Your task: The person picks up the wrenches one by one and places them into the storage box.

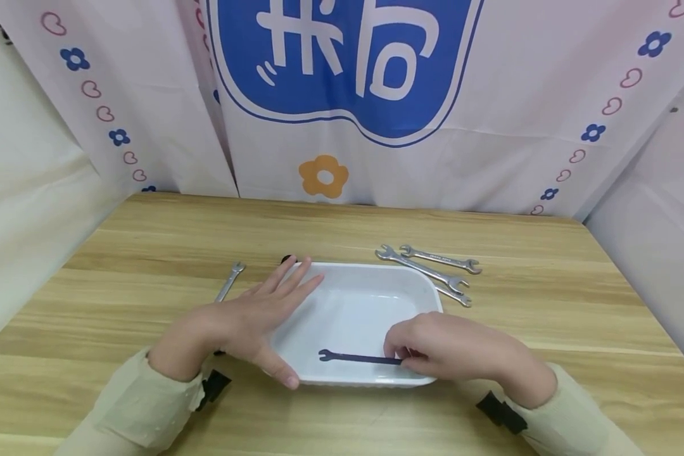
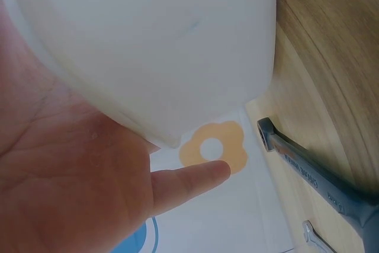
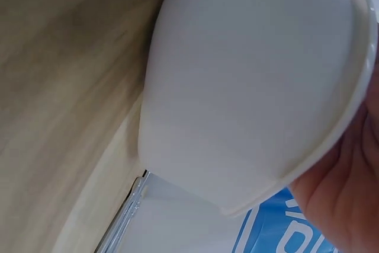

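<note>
A white rectangular dish (image 1: 342, 310) stands on the wooden table. Inside it, along the near side, is a dark open-end wrench (image 1: 359, 358). My right hand (image 1: 439, 345) reaches over the dish's right rim and pinches the right end of that wrench, hiding it. My left hand (image 1: 262, 323) lies spread over the left rim with fingers straight, thumb at the near corner and fingertips towards the far corner. Both wrist views look at the dish's outer walls. In the left wrist view a dark wrench (image 2: 320, 176) lies on the table beside the dish.
Several silver wrenches lie behind the dish's far right corner, among them a larger one (image 1: 422, 268) and a smaller one (image 1: 441, 258). Another silver wrench (image 1: 230, 280) lies left of the dish. A printed cloth (image 1: 376, 171) hangs along the table's back edge.
</note>
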A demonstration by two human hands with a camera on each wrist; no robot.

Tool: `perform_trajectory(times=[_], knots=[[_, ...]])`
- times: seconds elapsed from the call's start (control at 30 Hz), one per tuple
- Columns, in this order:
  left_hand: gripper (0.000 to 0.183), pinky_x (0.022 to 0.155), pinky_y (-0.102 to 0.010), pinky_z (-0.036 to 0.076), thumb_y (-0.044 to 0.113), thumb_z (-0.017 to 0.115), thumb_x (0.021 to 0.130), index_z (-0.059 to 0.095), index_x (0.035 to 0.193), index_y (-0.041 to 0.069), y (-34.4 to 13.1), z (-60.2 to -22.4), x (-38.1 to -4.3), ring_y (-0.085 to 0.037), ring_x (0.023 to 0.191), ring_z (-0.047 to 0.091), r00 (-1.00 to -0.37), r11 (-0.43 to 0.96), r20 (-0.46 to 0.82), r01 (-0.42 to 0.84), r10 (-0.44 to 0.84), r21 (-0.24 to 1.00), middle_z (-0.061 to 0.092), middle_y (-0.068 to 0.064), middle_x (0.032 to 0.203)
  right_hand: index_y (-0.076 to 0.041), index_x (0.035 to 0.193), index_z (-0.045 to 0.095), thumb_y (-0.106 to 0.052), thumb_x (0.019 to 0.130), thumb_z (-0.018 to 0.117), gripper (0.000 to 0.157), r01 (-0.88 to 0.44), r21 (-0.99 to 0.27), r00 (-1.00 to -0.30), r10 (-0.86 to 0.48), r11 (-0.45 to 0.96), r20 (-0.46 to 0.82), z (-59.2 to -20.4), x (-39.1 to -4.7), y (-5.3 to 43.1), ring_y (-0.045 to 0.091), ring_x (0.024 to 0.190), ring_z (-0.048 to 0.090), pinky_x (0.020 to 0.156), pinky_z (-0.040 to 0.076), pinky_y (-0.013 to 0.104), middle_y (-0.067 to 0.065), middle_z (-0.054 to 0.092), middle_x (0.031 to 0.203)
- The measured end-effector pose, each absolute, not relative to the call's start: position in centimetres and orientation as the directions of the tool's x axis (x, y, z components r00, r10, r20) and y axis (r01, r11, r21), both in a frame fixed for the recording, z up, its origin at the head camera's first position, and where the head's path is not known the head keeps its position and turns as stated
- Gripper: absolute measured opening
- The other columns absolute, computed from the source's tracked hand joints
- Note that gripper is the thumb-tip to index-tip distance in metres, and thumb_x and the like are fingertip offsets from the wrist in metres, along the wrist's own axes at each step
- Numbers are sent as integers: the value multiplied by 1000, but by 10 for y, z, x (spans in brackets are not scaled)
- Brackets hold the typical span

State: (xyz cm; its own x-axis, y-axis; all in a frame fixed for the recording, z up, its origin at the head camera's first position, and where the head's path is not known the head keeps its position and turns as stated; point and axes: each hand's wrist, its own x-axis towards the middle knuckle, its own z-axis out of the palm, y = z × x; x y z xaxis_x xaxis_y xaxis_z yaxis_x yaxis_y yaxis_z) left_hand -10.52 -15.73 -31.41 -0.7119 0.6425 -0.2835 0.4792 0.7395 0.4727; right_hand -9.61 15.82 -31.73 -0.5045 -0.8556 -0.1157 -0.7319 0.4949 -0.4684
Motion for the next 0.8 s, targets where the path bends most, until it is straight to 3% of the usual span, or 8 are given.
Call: perform_trajectory(times=[0.53,0.8], knots=[[138,111,-77,9,65,84,64,-4,161,21,-157,-315,-105,-33,150,-27,-704,734,-283,489,651,471,-24,-2,165,-18,86,66,-3,90,65,16,-735,-426,-492,-847,528,-201,-320,-101,151,-1,69,47,65,43,16,-14,50,72],[138,112,-76,7,64,84,64,-4,161,21,-158,-315,-104,-33,150,-28,-706,735,-288,479,648,479,-24,-3,165,-20,77,57,2,82,65,24,-751,-412,-461,-857,515,-230,-321,-105,147,-1,64,42,59,37,16,-15,41,65]])
